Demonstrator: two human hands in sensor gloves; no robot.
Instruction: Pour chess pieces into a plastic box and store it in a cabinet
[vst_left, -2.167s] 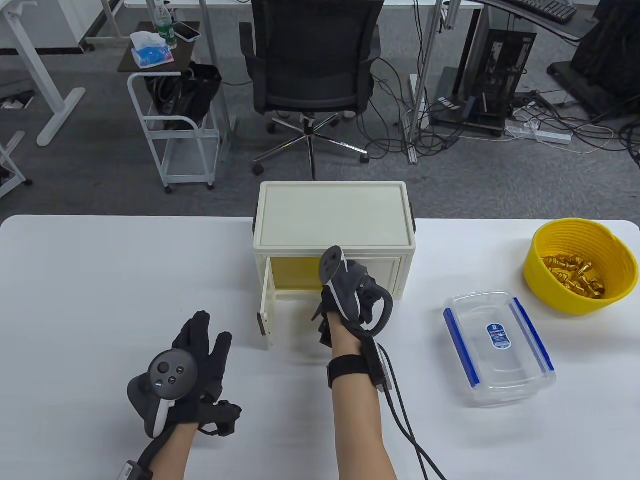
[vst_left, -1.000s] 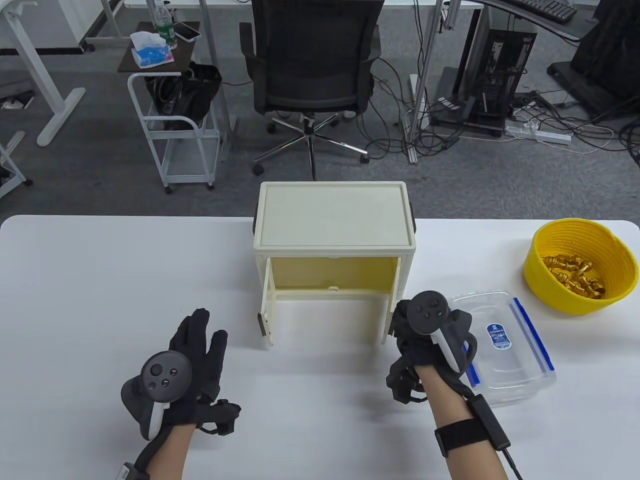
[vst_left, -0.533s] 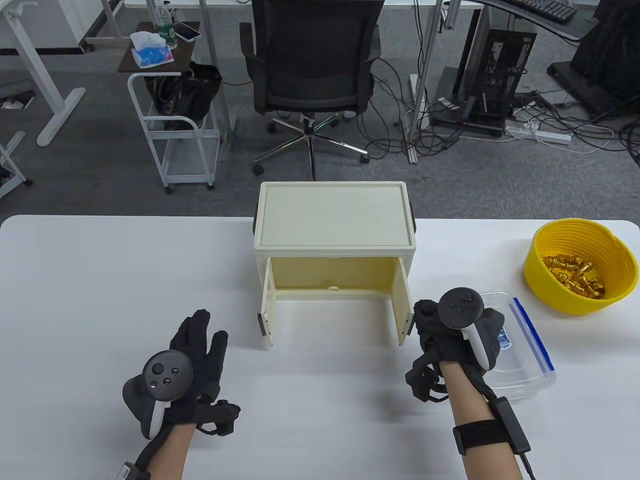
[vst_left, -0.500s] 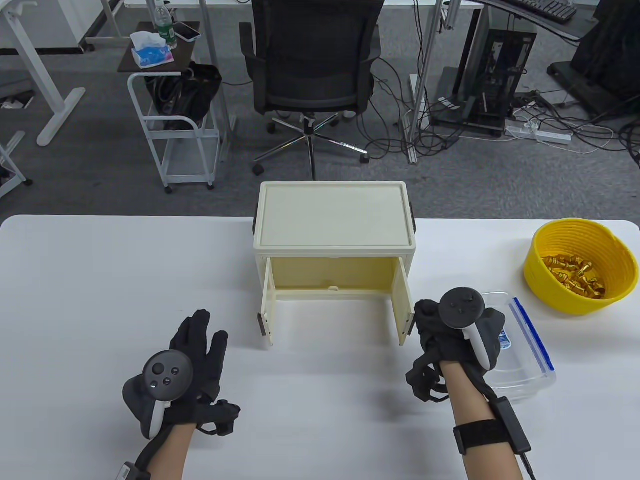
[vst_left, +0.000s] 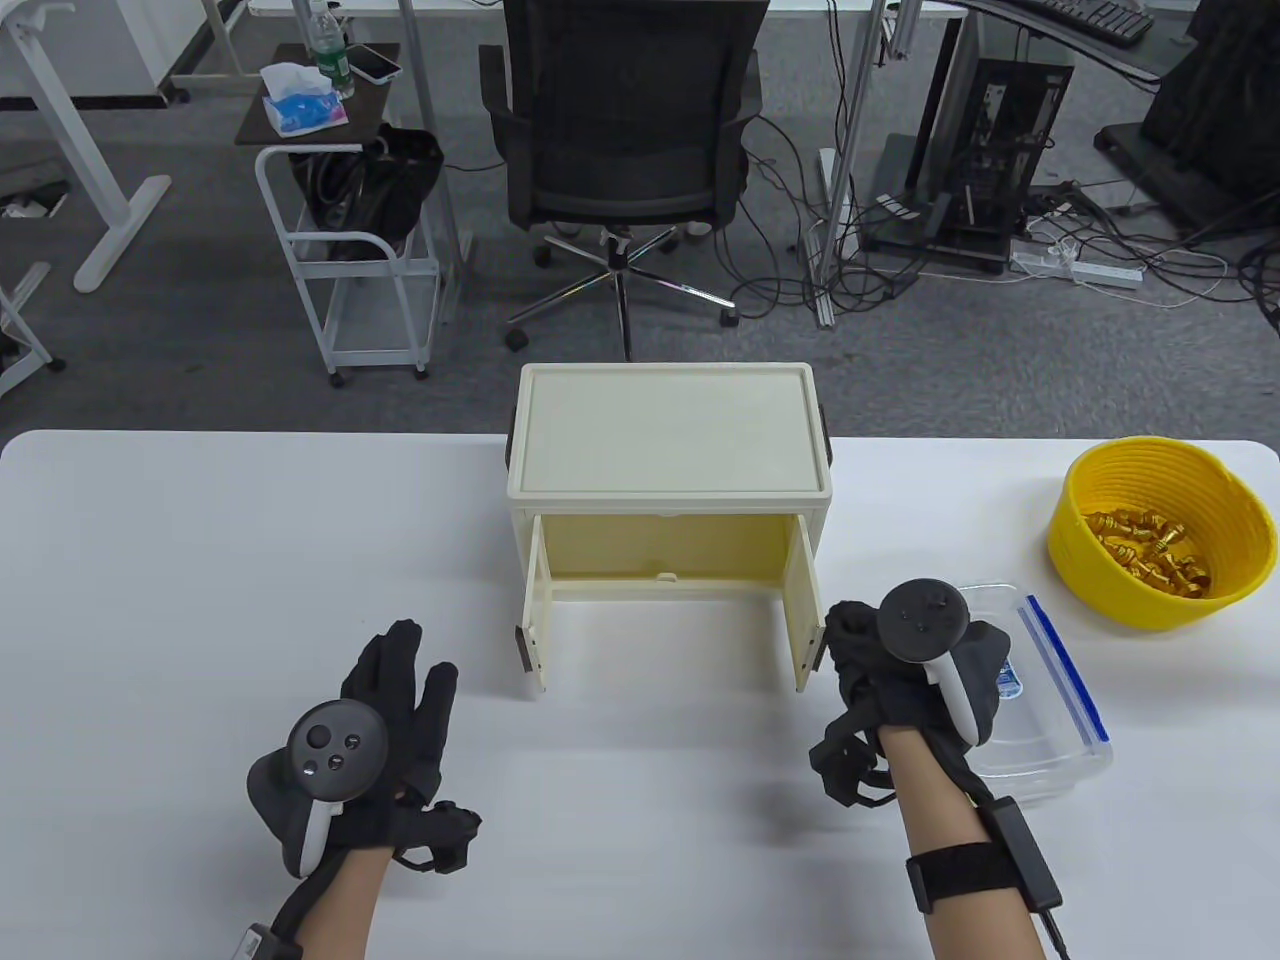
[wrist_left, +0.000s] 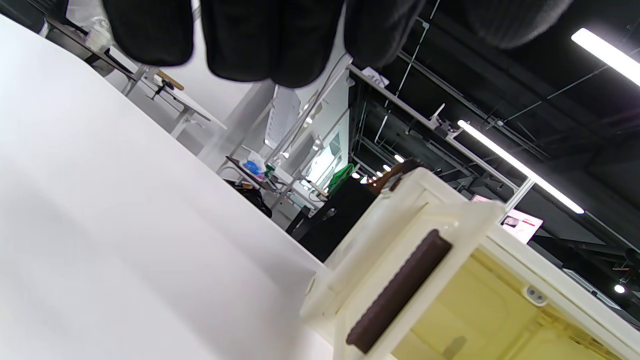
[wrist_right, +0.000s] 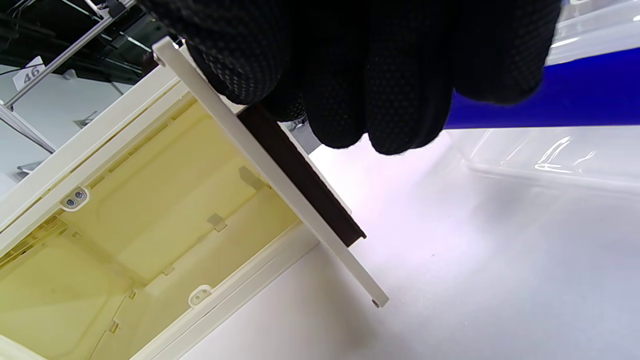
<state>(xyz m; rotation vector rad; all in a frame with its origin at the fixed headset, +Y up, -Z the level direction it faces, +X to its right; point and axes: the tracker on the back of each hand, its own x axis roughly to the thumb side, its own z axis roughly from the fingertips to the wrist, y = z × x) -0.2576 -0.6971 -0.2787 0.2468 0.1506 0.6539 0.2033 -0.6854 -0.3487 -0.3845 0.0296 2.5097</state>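
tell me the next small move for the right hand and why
Probably let go of the right door and shift to the plastic box: both doors stand open, the right hand is at that door's edge, and the pieces are in the basket.

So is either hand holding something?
The right hand grips the cabinet's right door by its dark handle at the edge. The left hand holds nothing.

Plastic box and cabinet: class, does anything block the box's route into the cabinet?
Nothing lies inside the cabinet, and both doors stand open. The right door swings out between the plastic box and the opening, with the right hand at its edge, so the box must go round it.
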